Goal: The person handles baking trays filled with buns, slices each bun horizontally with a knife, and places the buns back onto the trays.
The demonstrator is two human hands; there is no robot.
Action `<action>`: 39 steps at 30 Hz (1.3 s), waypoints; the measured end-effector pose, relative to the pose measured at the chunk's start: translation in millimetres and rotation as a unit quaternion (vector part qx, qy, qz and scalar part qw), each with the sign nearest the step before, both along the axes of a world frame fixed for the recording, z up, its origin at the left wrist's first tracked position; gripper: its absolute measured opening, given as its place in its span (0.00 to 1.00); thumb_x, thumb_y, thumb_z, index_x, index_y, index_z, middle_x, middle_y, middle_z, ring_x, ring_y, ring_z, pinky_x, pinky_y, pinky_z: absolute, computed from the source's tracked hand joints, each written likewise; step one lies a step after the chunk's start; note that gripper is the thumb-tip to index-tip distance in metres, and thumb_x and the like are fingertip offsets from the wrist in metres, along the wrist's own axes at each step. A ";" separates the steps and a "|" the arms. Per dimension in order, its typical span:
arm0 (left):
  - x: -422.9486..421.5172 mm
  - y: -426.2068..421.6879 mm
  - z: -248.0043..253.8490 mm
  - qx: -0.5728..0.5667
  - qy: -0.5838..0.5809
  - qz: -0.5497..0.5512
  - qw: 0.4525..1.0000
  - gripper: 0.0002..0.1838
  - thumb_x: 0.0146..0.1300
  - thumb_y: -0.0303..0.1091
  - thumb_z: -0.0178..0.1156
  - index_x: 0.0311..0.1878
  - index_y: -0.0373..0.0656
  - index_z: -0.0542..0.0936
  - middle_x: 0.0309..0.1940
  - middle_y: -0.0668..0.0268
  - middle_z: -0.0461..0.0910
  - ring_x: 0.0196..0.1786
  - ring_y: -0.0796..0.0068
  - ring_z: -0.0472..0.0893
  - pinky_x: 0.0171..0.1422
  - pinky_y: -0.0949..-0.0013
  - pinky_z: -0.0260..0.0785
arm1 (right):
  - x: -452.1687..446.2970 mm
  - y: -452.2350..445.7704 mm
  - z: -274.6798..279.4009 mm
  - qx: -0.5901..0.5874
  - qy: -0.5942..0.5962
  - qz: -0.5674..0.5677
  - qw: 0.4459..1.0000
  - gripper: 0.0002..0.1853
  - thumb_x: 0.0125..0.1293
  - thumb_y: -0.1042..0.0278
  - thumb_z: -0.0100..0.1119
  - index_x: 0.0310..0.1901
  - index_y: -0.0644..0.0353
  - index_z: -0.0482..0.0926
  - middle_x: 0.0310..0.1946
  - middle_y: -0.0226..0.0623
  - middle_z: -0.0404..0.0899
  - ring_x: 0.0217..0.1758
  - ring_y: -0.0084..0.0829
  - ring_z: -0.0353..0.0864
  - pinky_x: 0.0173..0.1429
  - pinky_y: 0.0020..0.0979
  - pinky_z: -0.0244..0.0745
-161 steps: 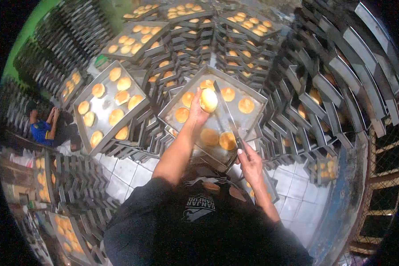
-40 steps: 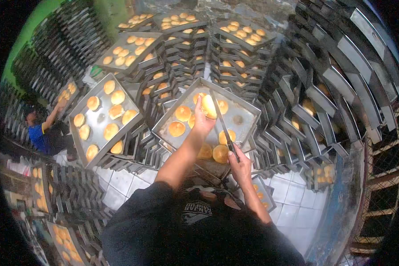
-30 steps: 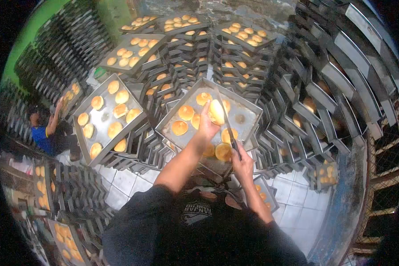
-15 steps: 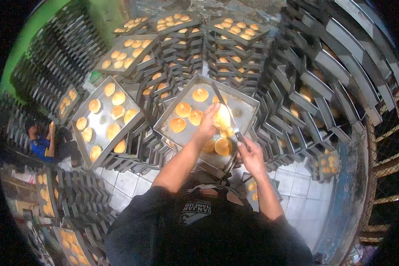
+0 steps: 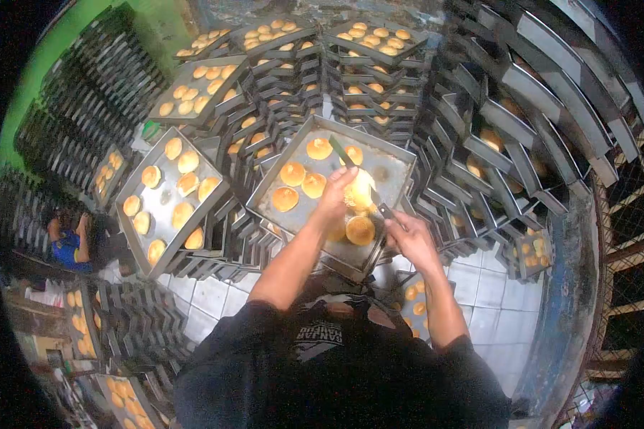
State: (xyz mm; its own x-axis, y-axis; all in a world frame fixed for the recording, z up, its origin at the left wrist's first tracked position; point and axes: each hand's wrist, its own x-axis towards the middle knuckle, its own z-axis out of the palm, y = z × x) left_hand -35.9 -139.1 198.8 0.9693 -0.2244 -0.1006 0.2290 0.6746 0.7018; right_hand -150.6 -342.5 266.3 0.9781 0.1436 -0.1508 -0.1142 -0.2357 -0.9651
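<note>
My left hand (image 5: 335,198) holds a round bun (image 5: 360,187) over a metal tray (image 5: 270,175). In my right hand (image 5: 406,232) is the dark handle of a long knife (image 5: 342,151). The blade slants up and left across the held bun, and part of it is hidden by the bun and my left fingers. Several golden buns lie in the tray beneath, among them one (image 5: 360,229) just below the held bun and one (image 5: 293,174) at the left.
Left of my tray stands another tray (image 5: 166,200) of buns on a stack. Stacked trays (image 5: 379,104) rise behind, and a tall stack (image 5: 529,136) curves along the right. A co-worker in a blue shirt (image 5: 68,247) sits at the far left. White floor tiles (image 5: 209,297) show below.
The held bun has shifted down and right from its place about a second ago. The knife has turned, its tip swinging further left across the bun. The co-worker's arm has come down from a tray.
</note>
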 end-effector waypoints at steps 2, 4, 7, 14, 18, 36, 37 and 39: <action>11.4 17.8 -5.0 0.003 -0.005 0.016 1.000 0.12 0.69 0.39 0.66 0.48 0.43 0.80 0.39 0.63 0.85 0.40 0.70 0.86 0.47 0.64 0.82 | -14.0 -8.8 12.2 -0.020 0.017 0.005 1.000 0.20 0.73 0.61 0.60 0.63 0.58 0.81 0.21 0.23 0.76 0.22 0.14 0.68 0.26 0.22 0.62; 20.9 34.9 -12.7 -0.020 -0.004 0.040 0.999 0.13 0.69 0.40 0.65 0.49 0.42 0.80 0.39 0.62 0.85 0.41 0.68 0.86 0.47 0.62 0.82 | -32.5 -20.7 16.3 -0.046 0.046 0.014 0.998 0.20 0.73 0.61 0.60 0.63 0.58 0.81 0.22 0.23 0.77 0.22 0.14 0.68 0.26 0.22 0.63; 15.3 34.7 -18.4 0.009 -0.014 0.034 0.999 0.14 0.70 0.42 0.64 0.49 0.42 0.81 0.39 0.62 0.85 0.41 0.69 0.86 0.47 0.62 0.82 | -36.8 -22.6 4.5 -0.061 0.069 0.022 0.996 0.18 0.73 0.62 0.58 0.60 0.59 0.82 0.21 0.23 0.77 0.22 0.15 0.70 0.27 0.23 0.64; 2.3 4.2 -8.4 -0.005 0.022 -0.029 0.999 0.15 0.71 0.44 0.64 0.48 0.43 0.80 0.38 0.65 0.84 0.38 0.69 0.85 0.45 0.63 0.80 | -4.2 -6.4 0.1 -0.035 0.062 0.034 0.997 0.18 0.74 0.64 0.58 0.61 0.60 0.81 0.24 0.23 0.77 0.28 0.16 0.74 0.34 0.23 0.68; 17.4 32.9 -18.4 0.021 0.026 0.023 0.999 0.15 0.73 0.47 0.61 0.46 0.43 0.80 0.37 0.65 0.84 0.38 0.70 0.85 0.43 0.65 0.79 | -37.8 -27.4 -1.7 -0.032 0.105 0.028 0.994 0.21 0.75 0.63 0.60 0.66 0.58 0.79 0.27 0.22 0.77 0.31 0.16 0.75 0.36 0.23 0.71; -3.6 -15.7 -19.8 -0.001 0.105 -0.041 0.994 0.33 0.75 0.68 0.43 0.47 0.46 0.80 0.36 0.66 0.84 0.38 0.69 0.83 0.45 0.63 0.76 | -7.1 3.1 -60.8 0.009 0.046 -0.003 0.999 0.20 0.74 0.60 0.58 0.63 0.59 0.80 0.28 0.22 0.78 0.30 0.17 0.74 0.38 0.25 0.72; -0.6 -21.2 -31.2 -0.006 0.070 -0.068 0.995 0.34 0.75 0.70 0.41 0.46 0.46 0.79 0.35 0.66 0.83 0.37 0.69 0.83 0.44 0.63 0.76 | -0.4 6.6 -65.4 0.010 0.047 -0.005 0.999 0.20 0.74 0.60 0.58 0.63 0.59 0.80 0.28 0.22 0.78 0.30 0.17 0.74 0.38 0.25 0.72; 9.5 -23.1 -34.4 0.016 0.056 -0.064 0.996 0.33 0.76 0.69 0.40 0.41 0.48 0.79 0.32 0.69 0.81 0.33 0.69 0.80 0.41 0.63 0.74 | 11.2 11.6 -71.1 0.042 0.041 -0.005 0.998 0.20 0.75 0.61 0.57 0.63 0.59 0.80 0.31 0.23 0.81 0.34 0.19 0.76 0.40 0.26 0.73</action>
State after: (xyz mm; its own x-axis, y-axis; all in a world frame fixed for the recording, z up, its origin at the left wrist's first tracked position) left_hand -26.4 -162.2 164.3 0.9152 -0.3408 -0.2153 0.3897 0.6117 0.6884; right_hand -139.5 -330.9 195.2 0.9643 0.1491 -0.2190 -0.1962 -0.1532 -0.9685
